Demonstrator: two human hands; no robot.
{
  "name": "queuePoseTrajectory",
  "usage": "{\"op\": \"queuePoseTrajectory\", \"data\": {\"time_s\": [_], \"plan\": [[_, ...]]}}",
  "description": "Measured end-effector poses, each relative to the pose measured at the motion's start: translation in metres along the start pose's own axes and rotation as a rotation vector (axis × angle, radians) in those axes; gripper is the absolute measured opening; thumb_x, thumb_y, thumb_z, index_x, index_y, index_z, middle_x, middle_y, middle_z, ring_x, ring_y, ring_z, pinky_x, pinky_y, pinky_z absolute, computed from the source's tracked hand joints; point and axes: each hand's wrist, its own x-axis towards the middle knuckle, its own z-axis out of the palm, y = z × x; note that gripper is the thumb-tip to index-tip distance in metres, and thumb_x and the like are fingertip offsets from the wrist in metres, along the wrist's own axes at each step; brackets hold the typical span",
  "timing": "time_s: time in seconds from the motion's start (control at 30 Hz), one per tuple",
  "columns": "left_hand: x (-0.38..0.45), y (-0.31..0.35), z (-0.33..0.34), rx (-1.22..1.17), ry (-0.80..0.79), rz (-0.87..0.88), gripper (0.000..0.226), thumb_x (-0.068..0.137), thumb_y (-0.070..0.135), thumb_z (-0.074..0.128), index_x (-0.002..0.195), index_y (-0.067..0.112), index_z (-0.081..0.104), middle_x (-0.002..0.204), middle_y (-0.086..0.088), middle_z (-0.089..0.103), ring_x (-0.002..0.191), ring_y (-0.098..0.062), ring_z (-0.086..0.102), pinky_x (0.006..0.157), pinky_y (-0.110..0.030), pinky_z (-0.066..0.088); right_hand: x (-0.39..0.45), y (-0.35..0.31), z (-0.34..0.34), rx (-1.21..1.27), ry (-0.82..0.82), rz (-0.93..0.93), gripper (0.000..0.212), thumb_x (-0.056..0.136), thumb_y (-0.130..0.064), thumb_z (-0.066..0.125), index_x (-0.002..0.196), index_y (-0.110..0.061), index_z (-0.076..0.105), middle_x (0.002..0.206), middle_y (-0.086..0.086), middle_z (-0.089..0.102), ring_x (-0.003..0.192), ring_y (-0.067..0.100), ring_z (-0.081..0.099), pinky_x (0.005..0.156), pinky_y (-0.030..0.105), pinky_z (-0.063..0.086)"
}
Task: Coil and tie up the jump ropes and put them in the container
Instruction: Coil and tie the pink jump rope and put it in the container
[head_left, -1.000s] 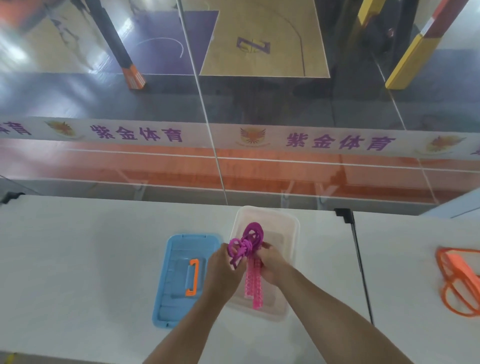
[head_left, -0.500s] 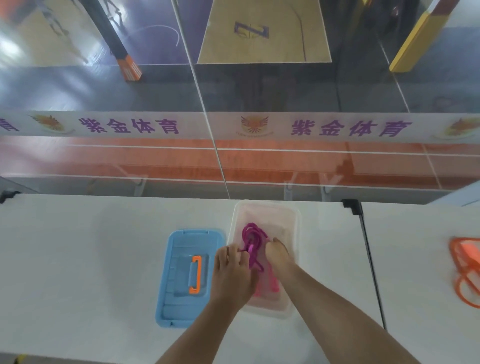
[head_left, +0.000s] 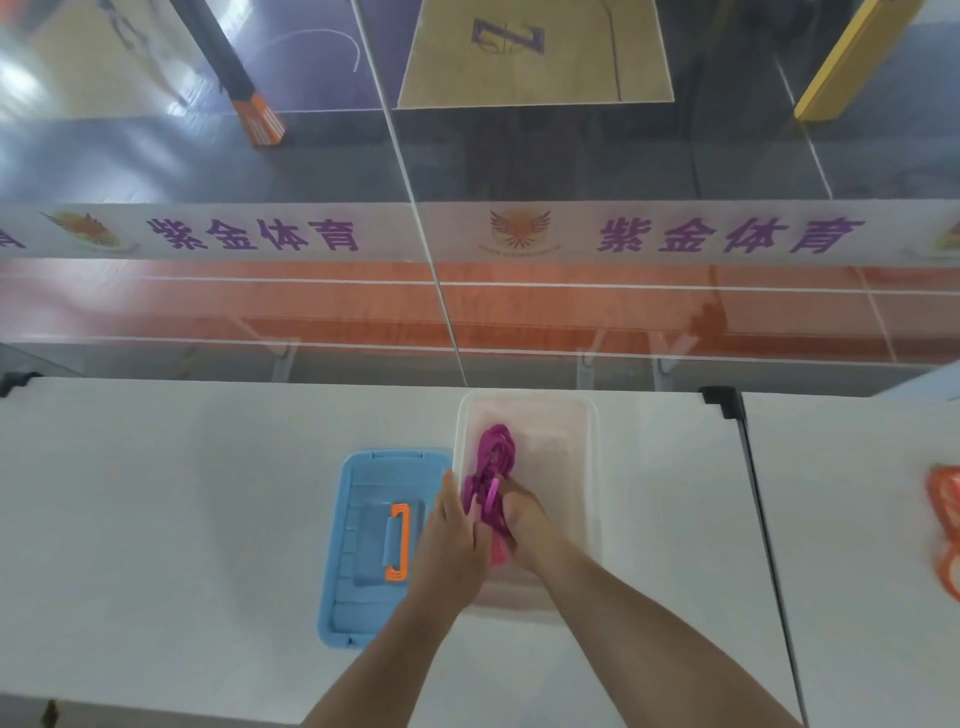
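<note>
A coiled purple jump rope (head_left: 496, 460) lies inside the clear plastic container (head_left: 589, 467) on the white table. Its pink handles (head_left: 500, 555) show between my two hands. My left hand (head_left: 452, 535) reaches into the container's left side, fingers fairly straight, touching the bundle's left edge. From the right, my right hand (head_left: 524, 525) has its fingers curled on the near part of the rope, and a purple loop runs over them. An orange jump rope (head_left: 945, 519) lies loose at the table's far right edge, partly cut off.
The container's blue lid (head_left: 358, 519) with an orange handle (head_left: 397, 540) lies flat just left of the container. A glass barrier stands right behind the table. A black seam (head_left: 756, 519) splits the table to the right of the container.
The purple rope bundle went from held up above the container down into it. Both hands followed it down and now rest low inside the container.
</note>
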Motion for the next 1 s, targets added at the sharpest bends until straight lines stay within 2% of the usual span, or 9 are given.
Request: {"op": "queuePoseTrajectory", "data": {"time_s": [0.17, 0.27, 0.37, 0.43, 0.57, 0.6, 0.67, 0.77, 1.0], "plan": [[0.000, -0.002, -0.010, -0.021, -0.045, 0.010, 0.069, 0.090, 0.039, 0.031, 0.155, 0.030, 0.011, 0.149, -0.002, 0.039, 0.130, -0.021, 0.042, 0.110, -0.045, 0.041, -0.005, -0.014, -0.003, -0.180, 0.146, 0.031, 0.037, 0.096, -0.041, 0.052, 0.081, -0.014, 0.073, 0.073, 0.007, 0.071, 0.070, 0.024, 0.067, 0.071, 0.033, 0.059], [0.000, 0.004, -0.017, -0.008, -0.023, 0.030, 0.064, 0.095, 0.021, 0.037, 0.156, 0.018, 0.016, 0.154, -0.001, 0.034, 0.133, -0.014, 0.035, 0.111, -0.030, 0.033, -0.026, -0.023, -0.013, -0.225, 0.158, 0.040, 0.045, 0.104, -0.040, 0.044, 0.071, -0.014, 0.061, 0.070, 0.005, 0.059, 0.064, 0.017, 0.054, 0.059, 0.027, 0.045], [0.000, 0.016, -0.024, -0.075, -0.009, 0.056, 0.054, 0.096, 0.020, 0.038, 0.149, 0.023, 0.028, 0.145, 0.000, 0.042, 0.120, -0.011, 0.043, 0.103, -0.030, 0.039, -0.038, -0.023, -0.025, -0.216, 0.067, -0.027, 0.046, 0.102, -0.058, 0.037, 0.091, -0.020, 0.061, 0.096, 0.007, 0.065, 0.090, 0.023, 0.061, 0.086, 0.037, 0.053], [0.004, 0.021, -0.026, -0.119, -0.041, 0.041, 0.056, 0.099, 0.025, 0.033, 0.153, 0.023, 0.023, 0.151, -0.003, 0.039, 0.130, -0.019, 0.044, 0.110, -0.035, 0.039, -0.038, -0.022, -0.027, -0.178, -0.006, -0.049, 0.047, 0.096, -0.066, 0.043, 0.106, -0.023, 0.059, 0.110, 0.008, 0.066, 0.103, 0.028, 0.063, 0.094, 0.044, 0.054], [0.005, 0.024, -0.025, -0.199, -0.070, 0.015, 0.054, 0.107, 0.022, 0.023, 0.160, 0.017, 0.012, 0.162, -0.004, 0.026, 0.142, -0.011, 0.030, 0.106, -0.016, 0.022, -0.029, -0.011, -0.015, -0.448, -0.095, -0.194, 0.049, 0.099, -0.048, 0.051, 0.140, -0.023, 0.050, 0.124, 0.009, 0.066, 0.110, 0.028, 0.065, 0.101, 0.046, 0.054], [0.004, 0.022, -0.024, -0.233, -0.065, 0.010, 0.053, 0.108, 0.021, 0.022, 0.159, 0.018, 0.012, 0.163, -0.003, 0.024, 0.143, -0.008, 0.027, 0.107, -0.015, 0.020, -0.022, -0.004, -0.012, -0.605, -0.095, -0.278, 0.055, 0.102, -0.042, 0.046, 0.151, -0.020, 0.037, 0.139, 0.012, 0.057, 0.122, 0.031, 0.059, 0.107, 0.046, 0.049], [0.003, 0.014, -0.020, -0.257, -0.053, 0.011, 0.052, 0.108, 0.024, 0.021, 0.159, 0.022, 0.010, 0.165, 0.001, 0.020, 0.148, -0.007, 0.021, 0.112, -0.016, 0.016, -0.009, 0.016, -0.006, -1.008, -0.026, -0.439, 0.070, 0.104, -0.032, 0.040, 0.161, -0.013, 0.003, 0.167, 0.013, 0.012, 0.152, 0.032, 0.023, 0.123, 0.045, 0.027], [0.006, 0.001, -0.009, -0.245, -0.022, 0.029, 0.053, 0.109, 0.029, 0.021, 0.159, 0.026, 0.006, 0.166, 0.007, 0.013, 0.147, 0.001, 0.012, 0.114, -0.014, 0.010, 0.004, 0.033, -0.002, -1.369, 0.062, -0.557, 0.088, 0.104, -0.034, 0.039, 0.150, -0.016, -0.034, 0.159, 0.004, -0.039, 0.152, 0.021, -0.022, 0.127, 0.046, 0.011], [0.013, -0.012, 0.004, -0.154, 0.013, 0.099, 0.066, 0.096, 0.045, 0.014, 0.158, 0.029, 0.000, 0.166, 0.012, 0.007, 0.151, -0.002, 0.008, 0.119, -0.017, 0.010, 0.025, 0.053, -0.011, -1.592, 0.178, -0.670, 0.076, 0.100, -0.034, 0.020, 0.150, -0.007, -0.031, 0.159, 0.013, -0.038, 0.149, 0.031, -0.030, 0.124, 0.057, 0.002]]}}
